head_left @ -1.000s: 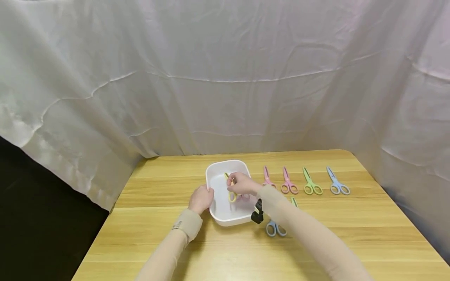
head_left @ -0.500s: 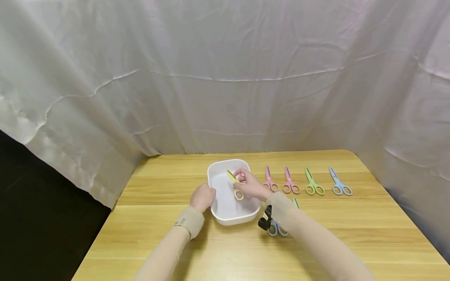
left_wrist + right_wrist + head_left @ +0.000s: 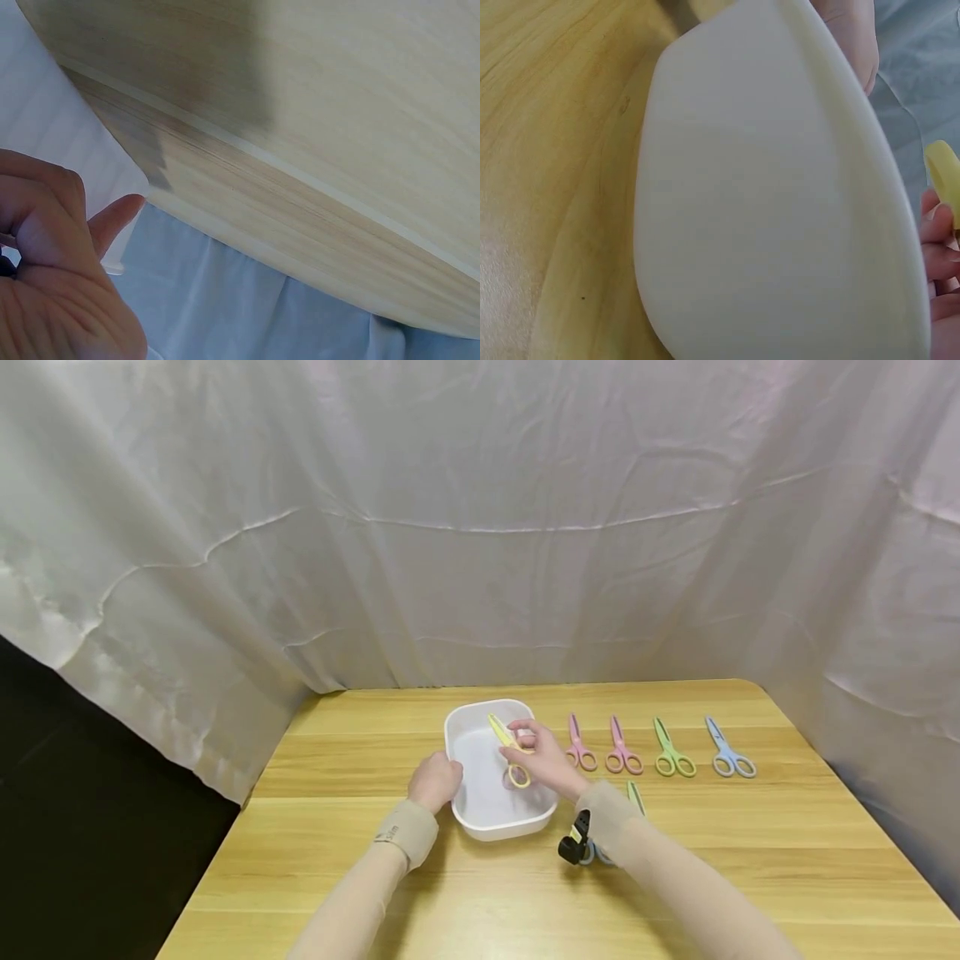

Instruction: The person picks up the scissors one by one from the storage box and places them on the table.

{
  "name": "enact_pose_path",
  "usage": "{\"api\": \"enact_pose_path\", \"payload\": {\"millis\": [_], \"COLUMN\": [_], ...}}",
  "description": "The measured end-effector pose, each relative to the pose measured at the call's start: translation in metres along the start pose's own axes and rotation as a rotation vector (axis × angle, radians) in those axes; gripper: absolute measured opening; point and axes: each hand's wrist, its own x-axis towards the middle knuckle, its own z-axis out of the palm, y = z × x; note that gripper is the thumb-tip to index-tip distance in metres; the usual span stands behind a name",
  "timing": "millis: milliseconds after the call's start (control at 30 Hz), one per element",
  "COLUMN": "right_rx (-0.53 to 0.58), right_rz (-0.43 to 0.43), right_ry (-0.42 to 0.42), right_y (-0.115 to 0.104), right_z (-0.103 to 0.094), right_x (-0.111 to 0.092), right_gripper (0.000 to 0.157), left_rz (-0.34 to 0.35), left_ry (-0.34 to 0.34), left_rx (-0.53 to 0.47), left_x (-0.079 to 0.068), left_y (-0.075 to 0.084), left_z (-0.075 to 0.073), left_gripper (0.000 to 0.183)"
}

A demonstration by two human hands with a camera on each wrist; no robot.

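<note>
In the head view my left hand (image 3: 435, 782) grips the left rim of a white plastic bin (image 3: 471, 827), thumb over the edge. The left wrist view shows that hand (image 3: 60, 255) against the bin's outer wall (image 3: 67, 120). Above the bin's inside, my right hand (image 3: 543, 764) pinches a pair of yellow scissors (image 3: 517, 774), blades pointing away and to the left, finger loops toward me. In the right wrist view the bin's wall (image 3: 742, 187) hides most of the right hand (image 3: 939, 277); one yellow loop (image 3: 943, 176) shows beside it.
Right of the bin lie pink scissors (image 3: 577, 745), more pink scissors (image 3: 619, 747), green scissors (image 3: 669, 749) and blue scissors (image 3: 724, 749) in a row. Nearer, another green pair (image 3: 635, 796) and blue pair (image 3: 602, 855) are partly covered by the right arm. A curtain (image 3: 480, 593) stands behind the table.
The right hand has lifted slightly and shifted right with the yellow scissors, from low inside the bin to nearer its right side. The left hand stays on the rim.
</note>
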Motion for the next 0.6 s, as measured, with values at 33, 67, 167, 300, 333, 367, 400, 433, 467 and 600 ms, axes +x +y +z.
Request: {"api": "enact_pose_path", "payload": {"millis": [33, 67, 167, 300, 333, 367, 400, 433, 467, 600], "right_rx": [-0.010, -0.015, -0.036, -0.022, -0.017, -0.010, -0.002, 0.000, 0.005, 0.020], "right_rz": [-0.006, -0.005, -0.020, -0.037, -0.041, -0.043, -0.047, -0.048, -0.047, -0.026], "right_ry": [0.006, 0.013, 0.025, 0.026, 0.028, 0.034, 0.041, 0.051, 0.062, 0.108], "right_y": [0.0003, 0.0007, 0.0006, -0.0003, -0.0005, -0.0004, -0.0007, -0.0007, -0.0006, -0.0006], "right_z": [-0.0001, -0.0002, -0.0002, -0.0002, -0.0002, -0.0002, -0.0004, -0.0007, -0.0009, -0.0021], "right_x": [-0.0007, -0.0009, -0.0018, -0.0028, -0.0031, -0.0032, -0.0037, -0.0038, -0.0042, -0.0068], "right_gripper": [0.050, 0.051, 0.050, 0.048, 0.048, 0.047, 0.047, 0.048, 0.048, 0.050], "left_rz": [0.001, 0.001, -0.005, -0.012, -0.013, -0.010, -0.006, -0.005, -0.003, -0.004], "left_ry": [0.002, 0.004, -0.001, -0.009, -0.010, -0.006, -0.003, -0.002, -0.001, -0.007], "left_rx": [0.001, 0.002, 0.006, 0.013, 0.016, 0.018, 0.020, 0.023, 0.026, 0.025], "left_x": [0.0001, 0.0001, -0.0001, -0.0007, -0.0009, -0.0008, -0.0009, -0.0010, -0.0010, -0.0015], "left_y": [0.0001, 0.0003, 0.0014, 0.0024, 0.0026, 0.0025, 0.0024, 0.0023, 0.0023, 0.0022], "left_z": [0.0002, 0.0003, 0.0001, -0.0006, -0.0009, -0.0010, -0.0011, -0.0012, -0.0013, -0.0017], "left_gripper": [0.032, 0.032, 0.033, 0.033, 0.033, 0.033, 0.032, 0.032, 0.033, 0.033]}}
